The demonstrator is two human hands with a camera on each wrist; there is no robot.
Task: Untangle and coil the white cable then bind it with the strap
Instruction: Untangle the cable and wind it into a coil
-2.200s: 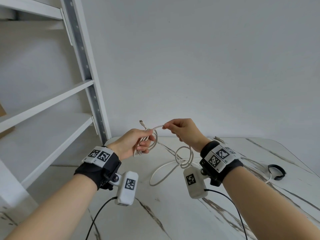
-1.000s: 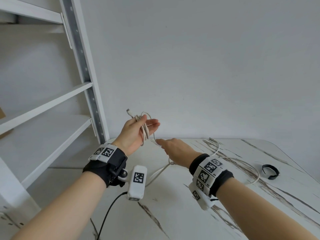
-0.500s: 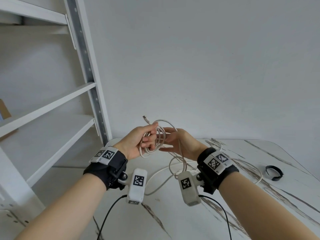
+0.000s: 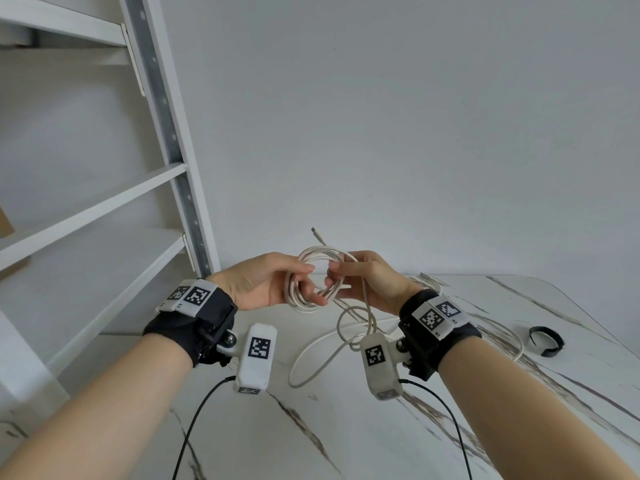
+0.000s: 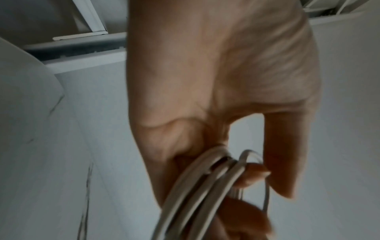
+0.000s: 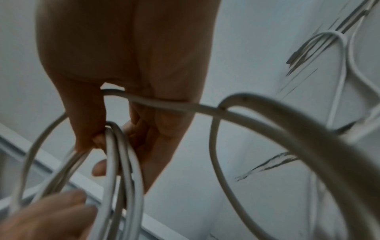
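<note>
Both hands, left (image 4: pixel 266 282) and right (image 4: pixel 367 280), grip the white cable (image 4: pixel 313 278) coil above the table (image 4: pixel 346 427) edge.

A plain indoor room, home or office; which one cannot be told. A white marble-patterned desk (image 4: pixel 346 445) stands against a bare white wall (image 4: pixel 415 133). Beside it rises a white shelving unit (image 4: pixel 104 202) with a slotted metal upright (image 4: pixel 166 116).

White cable (image 4: pixel 313 271), black strap (image 4: pixel 546 341), white table (image 4: pixel 381 427) with dark marble veining, white shelving (image 4: pixel 104 209), pale grey wall (image 4: pixel 415 133)
</note>
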